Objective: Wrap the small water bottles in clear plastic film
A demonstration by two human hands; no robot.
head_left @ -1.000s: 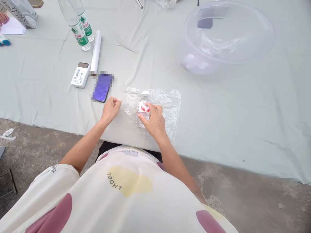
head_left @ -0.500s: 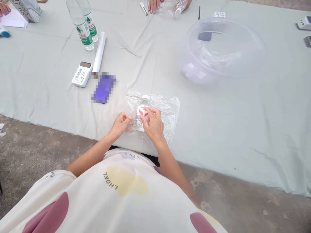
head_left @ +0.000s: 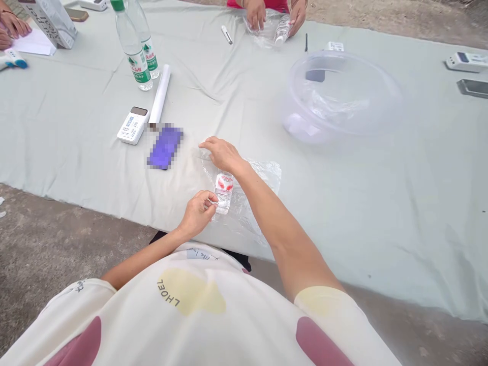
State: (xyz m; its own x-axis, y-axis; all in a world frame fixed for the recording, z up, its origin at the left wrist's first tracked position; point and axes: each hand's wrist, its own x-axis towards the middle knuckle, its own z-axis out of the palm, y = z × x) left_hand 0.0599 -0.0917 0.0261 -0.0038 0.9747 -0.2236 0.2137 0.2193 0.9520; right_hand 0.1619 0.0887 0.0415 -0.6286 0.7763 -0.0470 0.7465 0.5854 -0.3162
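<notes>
A small clear bottle (head_left: 224, 189) with a red and white label lies on a thin clear plastic bag (head_left: 269, 175) near the table's front edge. Beside the bottle's lower end, my left hand (head_left: 197, 211) is closed, pinching the bag's near left edge. My right hand (head_left: 221, 152) reaches over the bottle's top to the bag's far left corner. Its thumb and forefinger are pressed together on the film there. The bottle's cap is hidden behind my right hand and wrist.
Left of the bag are a blurred purple item (head_left: 165, 147), a white device (head_left: 133, 125), a white roll (head_left: 160, 94) and two water bottles (head_left: 139, 68). A translucent basin (head_left: 297, 114) stands right. Across the table, another person's hands (head_left: 297, 18) handle a bottle and film.
My right hand has left the bottle's label and moved up and left to the bag's far corner. My left hand stays at the near left edge, slightly closer to the bottle.
</notes>
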